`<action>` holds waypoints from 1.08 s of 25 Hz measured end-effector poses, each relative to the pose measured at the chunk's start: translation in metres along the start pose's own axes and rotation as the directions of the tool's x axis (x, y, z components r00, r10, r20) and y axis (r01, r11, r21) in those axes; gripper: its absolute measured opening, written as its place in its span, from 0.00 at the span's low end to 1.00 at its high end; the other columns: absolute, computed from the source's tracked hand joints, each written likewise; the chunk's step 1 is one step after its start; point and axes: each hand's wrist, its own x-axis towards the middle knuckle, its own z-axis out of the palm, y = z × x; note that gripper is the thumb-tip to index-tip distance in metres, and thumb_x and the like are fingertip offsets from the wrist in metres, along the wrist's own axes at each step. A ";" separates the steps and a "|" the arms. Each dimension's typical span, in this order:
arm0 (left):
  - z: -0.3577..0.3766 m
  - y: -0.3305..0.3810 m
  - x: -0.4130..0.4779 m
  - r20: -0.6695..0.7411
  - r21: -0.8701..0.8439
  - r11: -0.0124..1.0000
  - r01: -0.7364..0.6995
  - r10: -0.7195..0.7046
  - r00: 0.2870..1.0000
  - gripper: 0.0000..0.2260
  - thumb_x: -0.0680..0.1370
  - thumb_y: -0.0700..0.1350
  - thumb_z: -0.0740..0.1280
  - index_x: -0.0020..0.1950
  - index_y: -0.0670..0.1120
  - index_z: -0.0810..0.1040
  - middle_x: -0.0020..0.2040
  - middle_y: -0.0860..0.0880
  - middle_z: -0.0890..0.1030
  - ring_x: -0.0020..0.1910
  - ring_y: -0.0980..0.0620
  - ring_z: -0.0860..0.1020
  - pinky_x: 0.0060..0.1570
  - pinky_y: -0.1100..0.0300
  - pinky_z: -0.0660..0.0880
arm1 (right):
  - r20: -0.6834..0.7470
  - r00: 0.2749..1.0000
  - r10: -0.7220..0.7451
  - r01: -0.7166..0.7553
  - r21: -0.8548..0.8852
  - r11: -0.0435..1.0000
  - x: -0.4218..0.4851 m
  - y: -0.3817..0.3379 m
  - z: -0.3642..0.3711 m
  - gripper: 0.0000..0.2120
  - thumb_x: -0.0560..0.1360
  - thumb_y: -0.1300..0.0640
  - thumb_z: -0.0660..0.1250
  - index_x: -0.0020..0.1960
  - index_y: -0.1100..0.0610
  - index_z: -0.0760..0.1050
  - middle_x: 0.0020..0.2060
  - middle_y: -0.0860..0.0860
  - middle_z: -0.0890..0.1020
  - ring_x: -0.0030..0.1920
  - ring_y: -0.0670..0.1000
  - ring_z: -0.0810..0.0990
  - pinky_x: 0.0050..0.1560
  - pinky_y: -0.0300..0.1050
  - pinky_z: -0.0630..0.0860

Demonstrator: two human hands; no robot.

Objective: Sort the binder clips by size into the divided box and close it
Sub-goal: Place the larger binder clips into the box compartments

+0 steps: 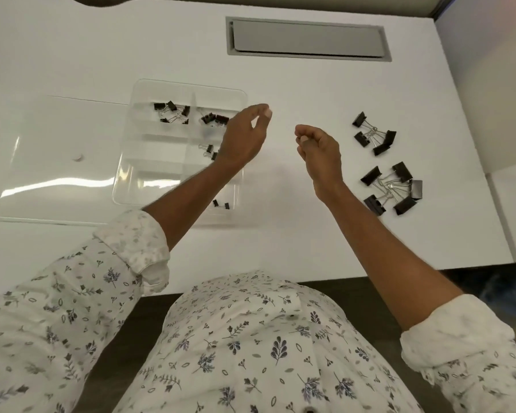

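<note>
A clear divided box [149,174] sits left of centre on the white table. Small black binder clips [172,111] lie in its far left compartment, and more small clips [215,119] in the far right one. A few tiny clips [221,204] rest nearer me. My left hand [245,135] hovers over the box's right edge, fingers loosely curled, nothing visible in it. My right hand [319,150] hangs beside it with fingertips pinched together, apparently empty. Medium clips [374,134] and large clips [393,187] lie in two piles at the right.
The box's clear lid [57,162] lies flat to the left of the box. A grey recessed cable flap [307,40] is set in the table at the back. The table's front edge runs near my body, and its right edge is beyond the clip piles.
</note>
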 end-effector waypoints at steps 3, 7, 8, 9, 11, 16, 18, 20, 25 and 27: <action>0.046 0.007 -0.011 0.041 0.034 0.999 0.004 -0.006 0.999 0.17 0.84 0.52 0.62 0.69 0.46 0.78 0.67 0.51 0.80 0.68 0.56 0.76 0.69 0.58 0.71 | -0.045 0.999 -0.008 0.006 -0.042 0.999 -0.006 0.016 -0.045 0.15 0.79 0.61 0.62 0.62 0.53 0.82 0.57 0.46 0.85 0.59 0.46 0.82 0.67 0.49 0.78; 0.114 0.017 -0.035 0.121 0.087 0.996 -0.020 0.009 0.993 0.17 0.83 0.52 0.64 0.70 0.46 0.78 0.68 0.52 0.79 0.69 0.57 0.75 0.69 0.58 0.71 | -0.087 0.996 -0.033 0.022 -0.125 0.992 -0.014 0.040 -0.115 0.15 0.82 0.63 0.62 0.65 0.55 0.80 0.59 0.46 0.84 0.62 0.43 0.81 0.66 0.40 0.76; 0.132 0.019 -0.041 0.150 0.104 0.994 -0.040 0.024 0.988 0.17 0.83 0.51 0.65 0.70 0.46 0.77 0.68 0.52 0.79 0.69 0.57 0.75 0.68 0.60 0.71 | -0.100 0.993 -0.058 0.041 -0.170 0.985 -0.016 0.047 -0.133 0.15 0.82 0.63 0.62 0.65 0.56 0.80 0.59 0.46 0.84 0.61 0.42 0.81 0.64 0.38 0.76; 0.147 0.021 -0.048 0.183 0.126 0.990 -0.068 0.044 0.982 0.17 0.83 0.50 0.65 0.70 0.45 0.77 0.69 0.51 0.79 0.69 0.56 0.75 0.67 0.63 0.70 | -0.113 0.988 -0.103 0.074 -0.236 0.969 -0.019 0.054 -0.150 0.15 0.82 0.63 0.61 0.65 0.56 0.80 0.58 0.46 0.84 0.59 0.42 0.81 0.63 0.37 0.76; 0.175 0.023 -0.061 0.246 0.174 0.976 -0.131 0.086 0.965 0.18 0.82 0.49 0.66 0.70 0.44 0.76 0.69 0.49 0.78 0.69 0.54 0.74 0.65 0.69 0.66 | -0.119 0.964 -0.239 0.171 -0.415 0.893 -0.023 0.070 -0.183 0.15 0.82 0.65 0.61 0.65 0.58 0.79 0.59 0.49 0.84 0.60 0.45 0.80 0.64 0.37 0.75; 0.238 0.019 -0.081 0.364 0.267 0.938 -0.221 0.114 0.924 0.20 0.80 0.48 0.69 0.70 0.43 0.76 0.68 0.46 0.78 0.68 0.49 0.75 0.71 0.54 0.69 | 0.034 0.906 -0.422 0.297 -0.762 0.575 -0.035 0.130 -0.254 0.14 0.82 0.62 0.64 0.67 0.60 0.77 0.66 0.56 0.78 0.68 0.55 0.74 0.69 0.39 0.71; 0.254 0.019 -0.086 0.435 0.341 0.906 -0.249 0.083 0.897 0.22 0.79 0.50 0.70 0.70 0.44 0.75 0.70 0.46 0.75 0.70 0.48 0.72 0.71 0.54 0.69 | 0.089 0.917 -0.389 0.304 -0.786 0.538 -0.038 0.149 -0.269 0.15 0.82 0.57 0.65 0.67 0.61 0.77 0.67 0.57 0.77 0.69 0.55 0.73 0.69 0.45 0.73; 0.264 0.018 -0.090 0.475 0.411 0.865 -0.287 0.065 0.878 0.25 0.78 0.53 0.72 0.71 0.44 0.75 0.71 0.46 0.74 0.71 0.47 0.70 0.68 0.53 0.70 | 0.124 0.910 -0.396 0.334 -0.787 0.519 -0.040 0.157 -0.275 0.16 0.82 0.55 0.67 0.66 0.60 0.77 0.66 0.56 0.77 0.69 0.55 0.73 0.69 0.40 0.70; 0.271 0.019 -0.092 0.463 0.536 0.770 -0.346 0.075 0.883 0.24 0.77 0.53 0.73 0.69 0.46 0.75 0.68 0.49 0.74 0.68 0.48 0.69 0.56 0.51 0.76 | 0.113 0.872 -0.477 0.387 -0.756 0.528 -0.034 0.155 -0.277 0.12 0.79 0.56 0.71 0.59 0.60 0.80 0.58 0.54 0.80 0.64 0.55 0.75 0.67 0.43 0.72; 0.269 0.018 -0.091 0.447 0.535 0.770 -0.347 0.091 0.890 0.21 0.77 0.51 0.71 0.68 0.46 0.76 0.66 0.48 0.75 0.66 0.48 0.71 0.55 0.50 0.77 | 0.104 0.874 -0.475 0.395 -0.723 0.567 -0.034 0.154 -0.277 0.09 0.78 0.56 0.72 0.55 0.59 0.80 0.56 0.54 0.80 0.60 0.53 0.77 0.62 0.45 0.76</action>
